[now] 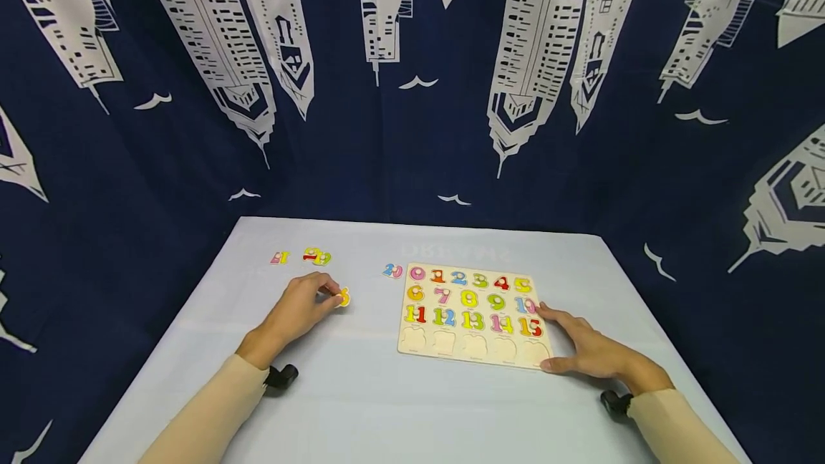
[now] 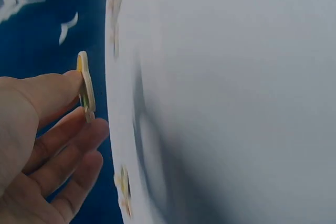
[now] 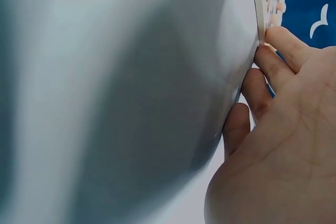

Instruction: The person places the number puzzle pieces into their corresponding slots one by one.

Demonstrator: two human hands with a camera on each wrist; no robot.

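Yellow number piece in left grip.

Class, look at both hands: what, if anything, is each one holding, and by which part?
The left hand pinches a small yellow number piece by its edge, thumb against fingers. The right hand grips nothing; it rests against the right edge of the puzzle board.

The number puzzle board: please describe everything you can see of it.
The number puzzle board looks like pale wood and lies flat on the grey table. Coloured numbers 0 to 15 fill three rows; the bottom row's five recesses are empty. The right hand rests against its right edge, fingers straight.
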